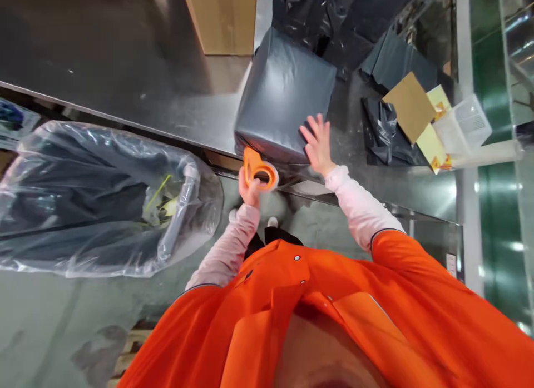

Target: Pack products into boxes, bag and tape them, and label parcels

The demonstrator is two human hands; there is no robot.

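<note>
A box wrapped in dark grey plastic (283, 93) sits at the near edge of a steel table (125, 71). My left hand (249, 192) is closed round an orange tape dispenser (258, 170) with a roll of clear tape, held against the box's near lower corner. With fingers spread, my right hand (317, 146) lies flat on the box's near right side. Pale pink sleeves and an orange vest cover my arms and chest.
A brown cardboard box (223, 18) stands at the back of the table. Black plastic bags (334, 15), cardboard pieces (411, 105) and a clear plastic container (467, 124) lie to the right. A large clear bag of dark items (95, 199) rests on the floor at left.
</note>
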